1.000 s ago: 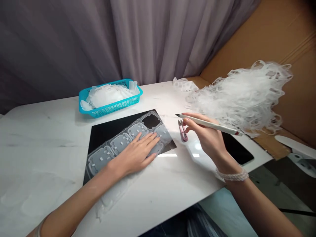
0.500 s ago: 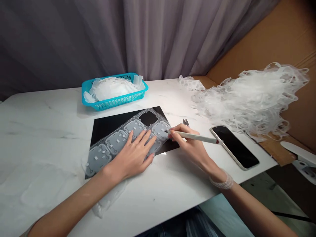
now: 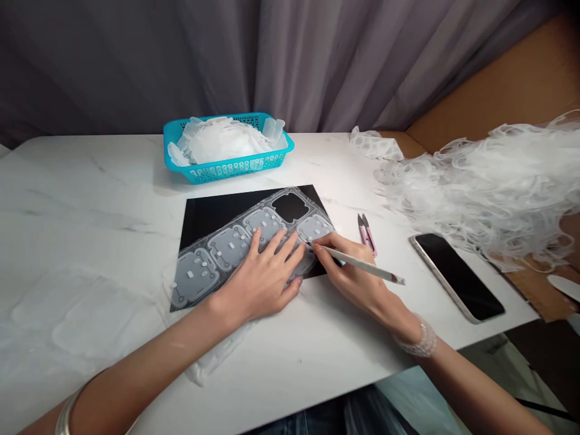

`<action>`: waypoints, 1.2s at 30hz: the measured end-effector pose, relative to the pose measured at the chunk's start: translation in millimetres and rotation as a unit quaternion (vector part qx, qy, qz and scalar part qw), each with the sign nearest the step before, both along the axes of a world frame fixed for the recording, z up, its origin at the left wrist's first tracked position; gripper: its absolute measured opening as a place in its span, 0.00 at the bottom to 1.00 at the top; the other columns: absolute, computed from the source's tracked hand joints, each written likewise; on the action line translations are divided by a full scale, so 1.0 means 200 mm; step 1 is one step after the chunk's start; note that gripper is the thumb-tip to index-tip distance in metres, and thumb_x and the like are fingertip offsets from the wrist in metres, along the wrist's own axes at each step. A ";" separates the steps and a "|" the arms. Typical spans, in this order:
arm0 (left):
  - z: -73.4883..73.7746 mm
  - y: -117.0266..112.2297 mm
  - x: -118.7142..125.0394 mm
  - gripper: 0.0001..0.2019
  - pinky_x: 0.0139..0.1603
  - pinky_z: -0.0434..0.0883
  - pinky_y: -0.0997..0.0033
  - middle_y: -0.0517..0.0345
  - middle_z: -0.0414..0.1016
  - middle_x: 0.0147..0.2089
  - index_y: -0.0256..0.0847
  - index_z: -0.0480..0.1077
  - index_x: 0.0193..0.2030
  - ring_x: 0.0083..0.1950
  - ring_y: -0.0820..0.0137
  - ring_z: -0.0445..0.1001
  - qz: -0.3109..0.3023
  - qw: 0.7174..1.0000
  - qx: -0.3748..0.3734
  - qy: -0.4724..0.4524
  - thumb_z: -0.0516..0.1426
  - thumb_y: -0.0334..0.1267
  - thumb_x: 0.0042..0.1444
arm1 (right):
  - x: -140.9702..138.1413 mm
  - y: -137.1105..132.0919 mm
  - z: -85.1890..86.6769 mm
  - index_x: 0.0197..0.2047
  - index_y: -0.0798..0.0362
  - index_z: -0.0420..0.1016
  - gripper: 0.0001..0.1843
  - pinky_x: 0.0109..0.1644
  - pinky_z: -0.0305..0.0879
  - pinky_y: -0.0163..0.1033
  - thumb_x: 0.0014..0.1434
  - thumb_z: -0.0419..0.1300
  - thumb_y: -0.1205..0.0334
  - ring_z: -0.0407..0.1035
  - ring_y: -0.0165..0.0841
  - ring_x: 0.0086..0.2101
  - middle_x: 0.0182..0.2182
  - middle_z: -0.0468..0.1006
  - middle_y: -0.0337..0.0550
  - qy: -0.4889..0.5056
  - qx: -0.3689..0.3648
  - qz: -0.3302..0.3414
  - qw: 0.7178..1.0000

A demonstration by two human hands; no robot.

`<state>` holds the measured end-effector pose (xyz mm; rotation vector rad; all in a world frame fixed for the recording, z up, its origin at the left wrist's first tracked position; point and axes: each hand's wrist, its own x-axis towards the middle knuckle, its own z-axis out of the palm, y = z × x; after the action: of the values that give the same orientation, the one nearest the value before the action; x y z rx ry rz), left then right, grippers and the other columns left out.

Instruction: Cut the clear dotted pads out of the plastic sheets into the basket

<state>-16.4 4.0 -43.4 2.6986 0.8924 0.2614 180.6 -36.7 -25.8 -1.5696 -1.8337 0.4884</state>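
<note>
A translucent sheet [image 3: 231, 246] of moulded, rounded panels lies slantwise over a black mat [image 3: 212, 211]; one panel-shaped opening near its far end shows the black beneath. My left hand [image 3: 267, 272] rests flat on the sheet, fingers spread. In my right hand [image 3: 351, 266] is a slim white pen-like tool [image 3: 367, 264], pinched near its dark pointed tip. That tip is at the sheet, close to my left fingertips and below the panel at the right end. Whether it touches the sheet, I cannot tell.
Behind the mat stands a blue basket [image 3: 235, 169] heaped with translucent pieces. Pink-handled thread snips [image 3: 368, 235] and a phone [image 3: 457, 275] lie to the right. A big tangle of clear cut-out scraps [image 3: 475, 181] fills the far right. More clear sheets [image 3: 90, 326] lie at left.
The tool's tip has moved from the middle of the right-end panel to below it, nearer my left fingers. My left hand stays on the sheet. The whole view has shifted, and the snips show more fully.
</note>
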 end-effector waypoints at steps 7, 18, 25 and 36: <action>0.00 0.00 0.00 0.28 0.71 0.33 0.31 0.40 0.52 0.75 0.39 0.58 0.70 0.76 0.45 0.47 0.001 0.999 -0.025 -0.027 0.48 0.44 0.65 | -0.02 0.05 -0.04 0.39 0.51 0.70 0.08 0.35 0.62 0.40 0.69 0.51 0.63 0.70 0.34 0.30 0.33 0.78 0.44 -0.066 0.025 0.023 0.997; -0.01 0.00 0.00 0.27 0.71 0.30 0.33 0.42 0.54 0.74 0.42 0.61 0.69 0.75 0.44 0.49 0.008 0.997 -0.048 -0.063 0.51 0.43 0.64 | 0.00 -0.06 -0.02 0.36 0.51 0.64 0.09 0.33 0.61 0.42 0.65 0.48 0.74 0.62 0.37 0.31 0.30 0.70 0.45 -0.191 0.069 0.093 0.975; 0.00 0.00 0.00 0.27 0.70 0.41 0.29 0.37 0.54 0.74 0.35 0.60 0.69 0.75 0.44 0.50 -0.008 0.999 0.032 0.018 0.47 0.44 0.67 | 0.00 0.05 -0.05 0.42 0.56 0.72 0.12 0.44 0.70 0.49 0.68 0.47 0.72 0.70 0.44 0.43 0.42 0.76 0.57 -0.240 0.109 0.119 0.957; 0.00 0.00 -0.02 0.28 0.70 0.48 0.32 0.41 0.51 0.75 0.35 0.55 0.72 0.74 0.49 0.52 -0.004 0.996 0.077 0.054 0.44 0.44 0.68 | 0.15 0.10 -0.06 0.48 0.48 0.79 0.12 0.49 0.76 0.47 0.67 0.56 0.63 0.78 0.39 0.42 0.43 0.82 0.45 0.107 0.047 -0.008 0.993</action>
<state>-20.8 3.3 -43.0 2.8816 0.9267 0.1924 210.5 -17.3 -38.8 -1.4113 -1.6561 0.5341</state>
